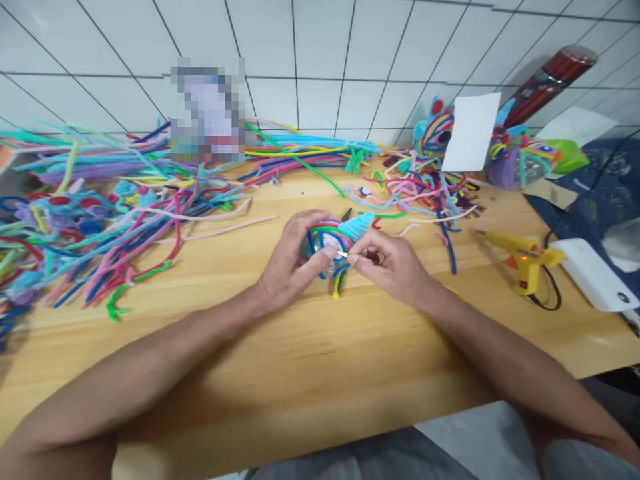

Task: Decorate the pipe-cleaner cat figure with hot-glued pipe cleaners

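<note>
A small craft figure [345, 231] of coloured pipe cleaners on what looks like a clear plastic body sits between my hands, with a light-blue cone-shaped piece and a green-yellow piece sticking out. My left hand [295, 260] is wrapped round its left side, thumb pressed on the front. Close by, my right hand [390, 263] pinches the end of a short white strip [342, 253], whose other end meets my left thumb. What the strip is made of cannot be made out. My right fingers hide part of the figure's right side.
Piles of pipe cleaners [145, 227] cover the left and back. Right of my hands, a yellow hot glue gun [527, 257] with a lit orange light stands by a white box [597, 273]. Finished-looking figures [520, 163], a white card [471, 132] and a dark red cylinder [555, 83] are at back right.
</note>
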Demonstrator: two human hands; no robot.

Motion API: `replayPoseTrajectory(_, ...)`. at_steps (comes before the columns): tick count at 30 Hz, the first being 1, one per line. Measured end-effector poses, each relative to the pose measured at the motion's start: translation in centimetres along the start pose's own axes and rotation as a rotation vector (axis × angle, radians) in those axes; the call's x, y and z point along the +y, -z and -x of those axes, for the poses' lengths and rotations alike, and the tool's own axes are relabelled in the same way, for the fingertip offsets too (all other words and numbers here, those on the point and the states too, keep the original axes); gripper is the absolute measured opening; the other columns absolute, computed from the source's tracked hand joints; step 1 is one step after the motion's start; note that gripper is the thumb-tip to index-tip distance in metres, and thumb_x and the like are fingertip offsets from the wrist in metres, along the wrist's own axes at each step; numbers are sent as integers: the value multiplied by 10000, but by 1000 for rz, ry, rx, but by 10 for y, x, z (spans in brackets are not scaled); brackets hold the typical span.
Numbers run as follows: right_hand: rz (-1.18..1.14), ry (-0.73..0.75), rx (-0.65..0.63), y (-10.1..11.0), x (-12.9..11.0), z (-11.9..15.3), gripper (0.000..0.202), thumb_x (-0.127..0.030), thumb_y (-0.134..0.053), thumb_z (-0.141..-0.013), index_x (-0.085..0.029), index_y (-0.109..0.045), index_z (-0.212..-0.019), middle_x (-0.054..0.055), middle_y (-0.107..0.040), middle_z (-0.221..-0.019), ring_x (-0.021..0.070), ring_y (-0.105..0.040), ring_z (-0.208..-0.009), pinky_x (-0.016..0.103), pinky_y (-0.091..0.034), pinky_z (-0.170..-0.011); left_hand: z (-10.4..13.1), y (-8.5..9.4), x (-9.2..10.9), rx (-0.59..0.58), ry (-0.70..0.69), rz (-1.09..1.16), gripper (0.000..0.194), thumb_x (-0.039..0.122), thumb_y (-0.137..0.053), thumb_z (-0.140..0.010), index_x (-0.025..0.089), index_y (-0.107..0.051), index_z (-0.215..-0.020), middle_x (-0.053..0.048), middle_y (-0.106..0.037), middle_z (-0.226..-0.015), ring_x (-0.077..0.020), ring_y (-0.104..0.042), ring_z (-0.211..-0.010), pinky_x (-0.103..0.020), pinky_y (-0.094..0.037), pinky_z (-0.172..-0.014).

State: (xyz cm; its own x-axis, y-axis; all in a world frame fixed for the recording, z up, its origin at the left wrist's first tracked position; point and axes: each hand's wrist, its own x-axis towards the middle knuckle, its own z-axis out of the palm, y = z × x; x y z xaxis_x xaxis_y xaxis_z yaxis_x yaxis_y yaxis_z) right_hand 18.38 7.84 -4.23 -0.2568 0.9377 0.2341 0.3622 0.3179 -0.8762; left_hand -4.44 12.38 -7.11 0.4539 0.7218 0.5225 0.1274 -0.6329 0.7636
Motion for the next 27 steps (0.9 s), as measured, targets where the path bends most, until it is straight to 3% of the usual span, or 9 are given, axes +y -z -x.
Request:
replayPoseTrajectory(5,-2,54,-4,-2,0,0,126,-200,-643,-946,-226,-597,-832,-89,-509,-632,81,-397,-536,242,-300,-518,-3,0,3,-7,161,65,437,404,-679,-1031,261,-607,-1438,-114,-661,-1437,-294,-634,-1351,-492,-491,-1202)
replayPoseTrajectory(12,15,58,8,-5,-1,2,126,-194,-643,-940,-222,-606,-823,-90,-503,-636,75,-396,-533,236,-312,-521,-7,0,2,-7,120,54,326,382,-686,-1008,244,-683,-1304,-106,-683,-1371,-276,-640,-1314,-462,-512,-1169)
replayPoseTrajectory(27,70,54,14,-4,1,5,99,-165,-648,-893,-232,-627,-822,-74,-577,-630,90,-459,-540,234,-328,-513,-5,2,2,-16,142,13,340,389,-668,-1007,238,-660,-1312,-120,-670,-1407,-290,-642,-1331,-482,-531,-1168)
